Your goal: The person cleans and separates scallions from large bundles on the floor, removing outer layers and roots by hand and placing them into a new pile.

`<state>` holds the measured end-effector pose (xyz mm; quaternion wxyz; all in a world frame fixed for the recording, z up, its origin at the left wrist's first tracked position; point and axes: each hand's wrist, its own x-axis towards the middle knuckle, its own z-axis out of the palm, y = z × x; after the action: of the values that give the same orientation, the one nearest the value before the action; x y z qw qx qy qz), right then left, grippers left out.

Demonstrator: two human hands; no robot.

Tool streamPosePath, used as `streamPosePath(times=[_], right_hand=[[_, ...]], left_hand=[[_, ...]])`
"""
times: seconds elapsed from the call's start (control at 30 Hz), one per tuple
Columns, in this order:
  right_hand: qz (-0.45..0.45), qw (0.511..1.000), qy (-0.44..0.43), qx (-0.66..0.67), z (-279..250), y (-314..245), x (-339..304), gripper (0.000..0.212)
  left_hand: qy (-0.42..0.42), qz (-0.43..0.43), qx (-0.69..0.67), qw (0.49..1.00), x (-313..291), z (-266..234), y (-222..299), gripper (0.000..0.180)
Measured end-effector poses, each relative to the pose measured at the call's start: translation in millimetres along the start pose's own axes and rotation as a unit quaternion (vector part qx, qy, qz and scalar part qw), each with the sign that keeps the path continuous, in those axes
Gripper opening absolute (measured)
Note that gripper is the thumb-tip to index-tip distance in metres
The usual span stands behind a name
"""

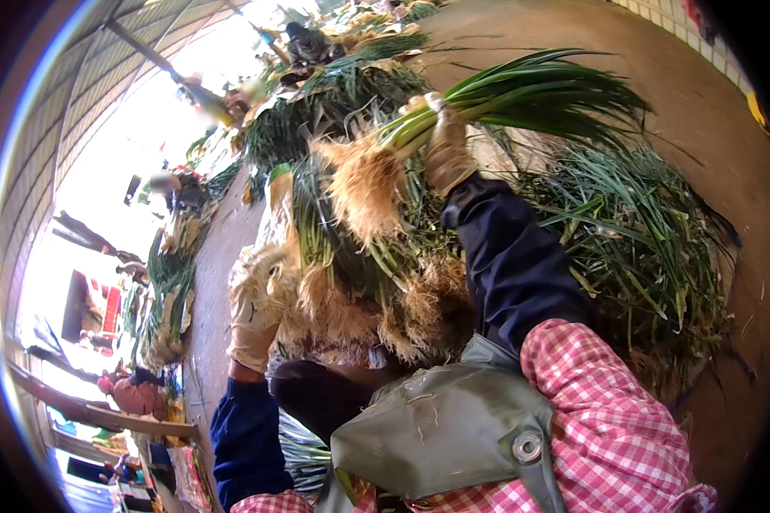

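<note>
My right hand [447, 152], in a dirty pale glove, is closed round a bunch of green onions [530, 96] raised above the pile. Their green leaves fan out to the right, and shaggy tan roots hang at the left end. My left hand [257, 299], also gloved, is at the left edge of the heap with its fingers curled. Whatever it may hold is hard to make out against a pale, whitish wrap [278, 209] beside it. Under both hands lies a heap of green onions [334, 299], roots toward me.
More green onions [633, 231] are piled at the right, others [334, 103] at the far side. A grey-green apron [441, 427] covers my lap. Wooden beams [103, 415] stand at the left. A person [141, 393] sits far left; another [308, 43] is at the back.
</note>
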<state>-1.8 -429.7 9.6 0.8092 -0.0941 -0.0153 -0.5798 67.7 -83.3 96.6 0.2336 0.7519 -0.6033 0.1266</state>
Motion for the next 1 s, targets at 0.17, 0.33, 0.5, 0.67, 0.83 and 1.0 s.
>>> streamPosePath(times=[0.17, 0.33, 0.5, 0.67, 0.83, 1.0], right_hand=[[0.023, 0.999, -0.007, -0.032, 11, 31, -62, 0.019], [0.143, 0.989, -0.026, -0.038, 33, 49, -107, 0.03], [0.082, 0.979, -0.181, -0.052, 19, 64, -84, 0.044], [0.204, 0.945, -0.254, 0.021, 31, 19, -89, 0.041], [0.164, 0.956, -0.157, 0.184, 31, -11, -67, 0.031], [0.133, 0.948, 0.047, 0.285, -26, -70, -11, 0.027]], left_hand=[[-0.016, 0.175, 0.101, 0.979, 75, 34, 39, 0.088], [-0.057, 0.106, 0.051, 0.991, 120, 95, 7, 0.093], [0.009, 0.055, 0.186, 0.981, 138, 95, -2, 0.055], [-0.005, 0.118, 0.333, 0.936, 157, 58, -6, 0.035], [-0.011, 0.193, 0.465, 0.864, 190, 0, 7, 0.048], [0.064, 0.235, 0.524, 0.816, 222, -54, 23, 0.023]])
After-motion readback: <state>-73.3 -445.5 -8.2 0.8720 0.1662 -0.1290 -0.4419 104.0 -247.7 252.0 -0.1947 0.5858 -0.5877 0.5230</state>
